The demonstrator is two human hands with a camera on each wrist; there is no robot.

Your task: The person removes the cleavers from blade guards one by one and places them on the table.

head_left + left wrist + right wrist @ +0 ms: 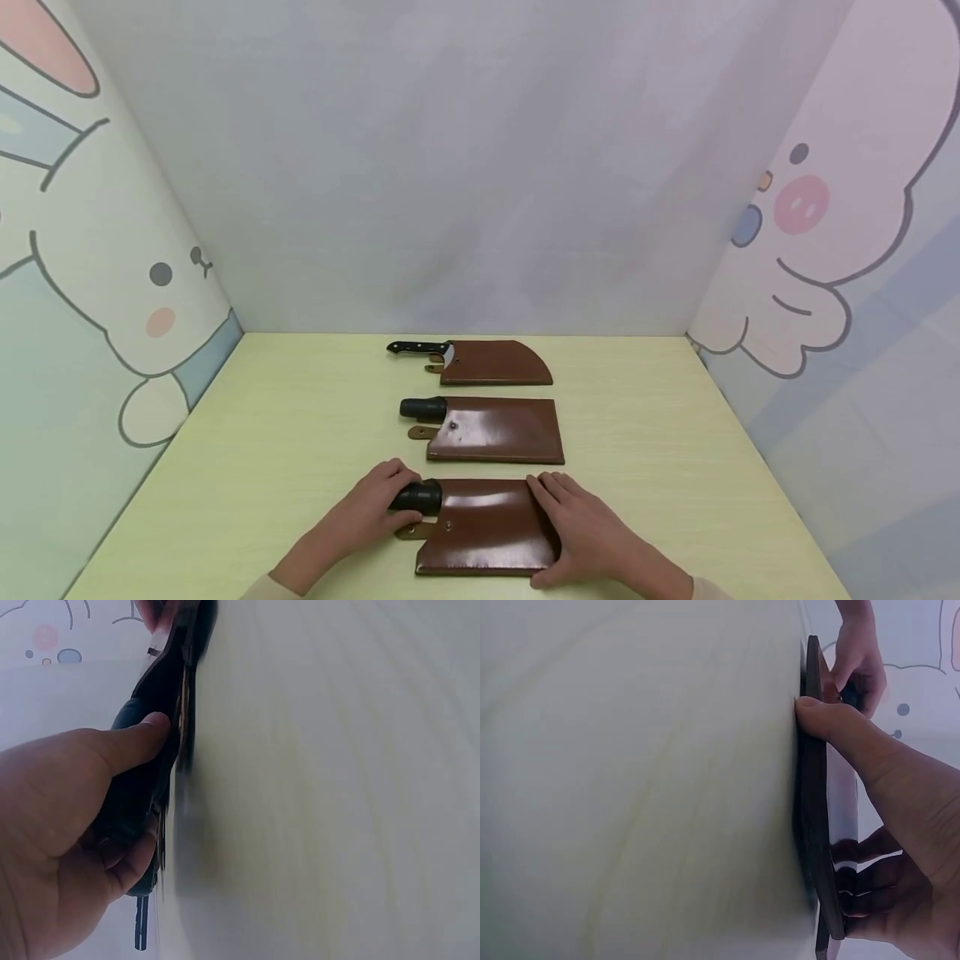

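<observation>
Nearest the person lies a sheathed cleaver: a glossy brown leather sheath (487,529) with a black handle (423,497) jutting from its left end. My left hand (375,508) grips that handle, its thumb near the sheath's small snap strap (410,531). In the left wrist view, thumb and fingers wrap the black handle (131,787). At the sheath's right end my right hand (588,533) holds on, thumb at the near corner and fingers over the far corner. The right wrist view shows the thumb on the sheath's edge (815,787). The blade is hidden inside.
Behind it lies a second sheathed knife (498,429) with a black handle. Farther back is a third (495,362), its sheath curved at the right and its handle riveted. All rest on a pale yellow table (262,467) with a grey back wall (450,167) and cartoon-printed side walls.
</observation>
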